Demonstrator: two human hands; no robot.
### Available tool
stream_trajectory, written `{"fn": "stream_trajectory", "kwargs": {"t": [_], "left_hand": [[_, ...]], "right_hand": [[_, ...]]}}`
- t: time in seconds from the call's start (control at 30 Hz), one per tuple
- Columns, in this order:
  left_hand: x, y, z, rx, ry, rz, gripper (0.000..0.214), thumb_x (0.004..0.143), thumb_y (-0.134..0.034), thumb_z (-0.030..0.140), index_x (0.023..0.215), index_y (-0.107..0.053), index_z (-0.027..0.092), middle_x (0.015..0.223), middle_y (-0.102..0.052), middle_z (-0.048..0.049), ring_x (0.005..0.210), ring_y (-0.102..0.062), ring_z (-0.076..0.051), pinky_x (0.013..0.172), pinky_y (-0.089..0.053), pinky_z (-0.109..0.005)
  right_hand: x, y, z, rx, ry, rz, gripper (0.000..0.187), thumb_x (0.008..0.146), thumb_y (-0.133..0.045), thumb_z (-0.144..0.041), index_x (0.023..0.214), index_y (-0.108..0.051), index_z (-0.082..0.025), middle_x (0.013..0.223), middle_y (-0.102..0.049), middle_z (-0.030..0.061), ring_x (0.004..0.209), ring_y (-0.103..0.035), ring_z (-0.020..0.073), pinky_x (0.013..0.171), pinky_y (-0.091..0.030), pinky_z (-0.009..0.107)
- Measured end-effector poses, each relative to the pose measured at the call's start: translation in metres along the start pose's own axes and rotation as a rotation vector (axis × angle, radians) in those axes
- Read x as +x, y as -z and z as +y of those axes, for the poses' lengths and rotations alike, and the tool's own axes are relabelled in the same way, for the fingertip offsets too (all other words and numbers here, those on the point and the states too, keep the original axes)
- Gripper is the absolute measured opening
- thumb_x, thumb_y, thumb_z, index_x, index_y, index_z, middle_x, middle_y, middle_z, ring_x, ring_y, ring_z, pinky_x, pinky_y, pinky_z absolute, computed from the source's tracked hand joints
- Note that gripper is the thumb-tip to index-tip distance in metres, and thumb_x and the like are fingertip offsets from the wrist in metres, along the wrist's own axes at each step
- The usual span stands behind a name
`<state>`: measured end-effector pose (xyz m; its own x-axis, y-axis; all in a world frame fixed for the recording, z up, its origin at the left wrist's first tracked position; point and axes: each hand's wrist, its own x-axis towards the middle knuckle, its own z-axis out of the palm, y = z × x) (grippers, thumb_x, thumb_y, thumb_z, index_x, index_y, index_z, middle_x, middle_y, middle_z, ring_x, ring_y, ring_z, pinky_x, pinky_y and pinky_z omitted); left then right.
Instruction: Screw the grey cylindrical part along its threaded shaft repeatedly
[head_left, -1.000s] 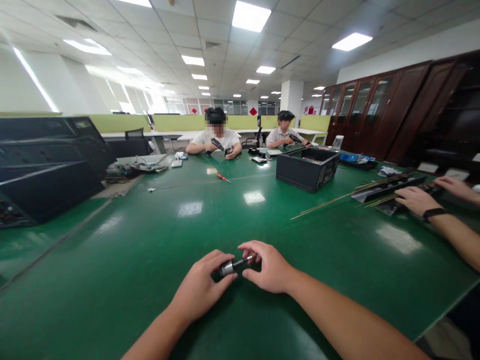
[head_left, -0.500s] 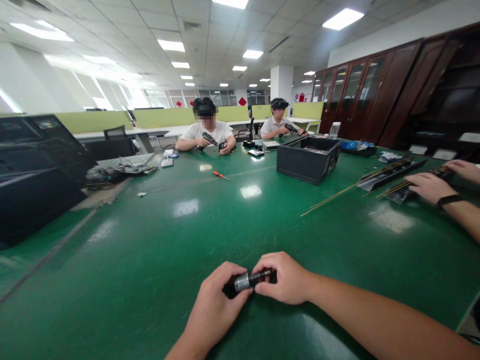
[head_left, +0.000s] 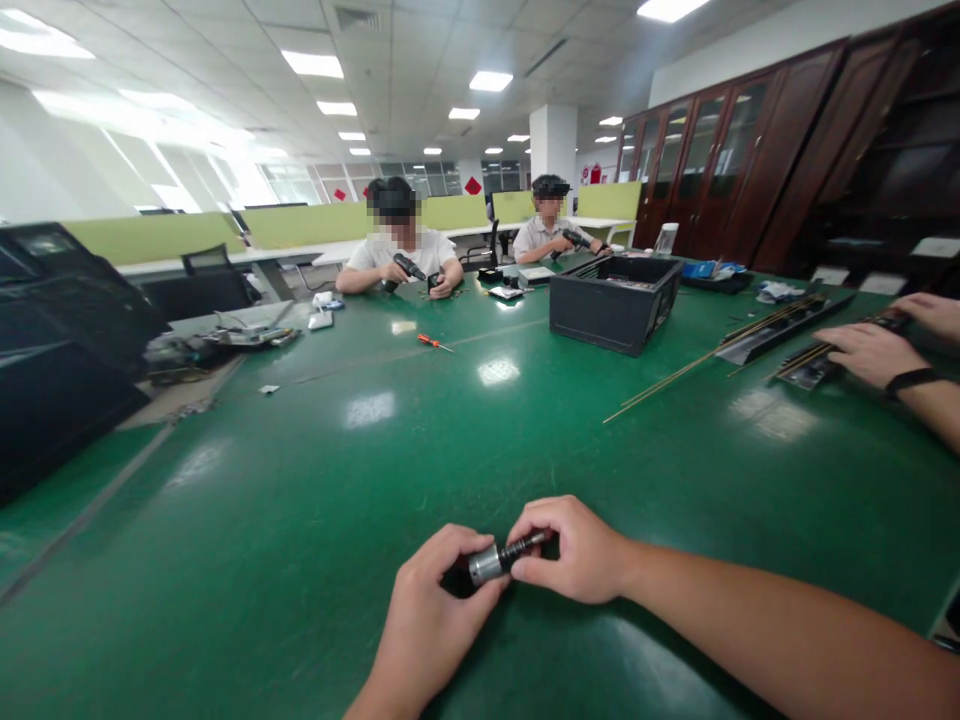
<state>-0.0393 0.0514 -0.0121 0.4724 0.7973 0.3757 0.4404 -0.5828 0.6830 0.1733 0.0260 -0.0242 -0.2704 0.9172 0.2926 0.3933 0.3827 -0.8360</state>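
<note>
My left hand [head_left: 433, 610] is closed round the dark body of a small cylindrical part [head_left: 486, 563] with a silver metal collar, just above the green table [head_left: 315, 480]. A thin dark threaded shaft [head_left: 525, 546] sticks out of the collar to the right. My right hand [head_left: 577, 550] pinches that shaft between thumb and fingers. Both hands meet at the near edge of the table, low in the middle of the view.
A co-worker's hands [head_left: 874, 352] rest on black parts and thin brass rods [head_left: 675, 378] at the right. An open black computer case [head_left: 611, 300] stands further back, and a red-handled screwdriver [head_left: 431, 342] lies beyond the middle. Black cases [head_left: 52, 340] fill the left. Two people sit at the far end.
The view has swung slightly up and right, so the hands sit lower in the picture. Both hands keep their hold on the part and its shaft.
</note>
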Motion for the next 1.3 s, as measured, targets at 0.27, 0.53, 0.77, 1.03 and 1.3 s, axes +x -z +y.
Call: {"fn": "stream_trajectory", "kwargs": {"t": [0.27,0.53,0.77,1.03,1.3], "left_hand": [[0.0005,0.0001,-0.0072,-0.053,0.057,-0.019,0.016,0.076,-0.075,0.022,0.09,-0.069,0.023,0.087,-0.07,0.0001,0.077,-0.068,-0.018,0.07,-0.052,-0.027],[-0.0012,0.0007,-0.0075,-0.05,0.062,-0.021,0.015,0.076,-0.076,0.024,0.089,-0.068,0.022,0.086,-0.069,0.0003,0.076,-0.068,-0.017,0.069,-0.052,-0.026],[-0.0003,0.0003,-0.0046,-0.049,0.044,-0.016,0.016,0.076,-0.076,0.022,0.09,-0.069,0.024,0.086,-0.07,0.0011,0.076,-0.067,-0.016,0.068,-0.05,-0.025],[-0.0005,-0.0008,-0.0061,-0.073,0.083,-0.011,0.017,0.075,-0.076,0.022,0.09,-0.069,0.024,0.087,-0.07,0.0015,0.076,-0.068,-0.016,0.069,-0.05,-0.026],[0.0,-0.0002,-0.0092,-0.053,0.071,-0.012,0.017,0.076,-0.077,0.025,0.091,-0.069,0.024,0.086,-0.07,0.0017,0.077,-0.067,-0.016,0.069,-0.051,-0.026]], "right_hand": [[-0.0018,-0.0003,-0.0009,0.019,-0.038,-0.013,0.015,0.078,-0.075,-0.028,0.089,-0.072,-0.018,0.075,-0.067,0.0002,0.067,-0.061,0.0145,0.065,-0.045,0.025],[-0.0023,-0.0002,-0.0029,0.04,-0.068,0.0,0.014,0.075,-0.075,-0.025,0.087,-0.072,-0.018,0.072,-0.065,-0.0012,0.065,-0.06,0.0132,0.063,-0.044,0.023],[-0.0034,0.0014,-0.0056,0.057,-0.102,-0.024,0.012,0.077,-0.074,-0.025,0.087,-0.071,-0.018,0.073,-0.066,-0.0011,0.065,-0.06,0.013,0.064,-0.044,0.023],[-0.0037,0.0043,-0.0066,0.086,-0.112,-0.054,0.017,0.074,-0.075,-0.023,0.089,-0.069,-0.017,0.075,-0.065,-0.0011,0.066,-0.06,0.0137,0.065,-0.046,0.024],[-0.002,0.0025,-0.0063,0.066,-0.118,-0.024,0.012,0.078,-0.073,-0.024,0.087,-0.07,-0.017,0.074,-0.065,-0.0015,0.067,-0.058,0.013,0.065,-0.043,0.023]]}}
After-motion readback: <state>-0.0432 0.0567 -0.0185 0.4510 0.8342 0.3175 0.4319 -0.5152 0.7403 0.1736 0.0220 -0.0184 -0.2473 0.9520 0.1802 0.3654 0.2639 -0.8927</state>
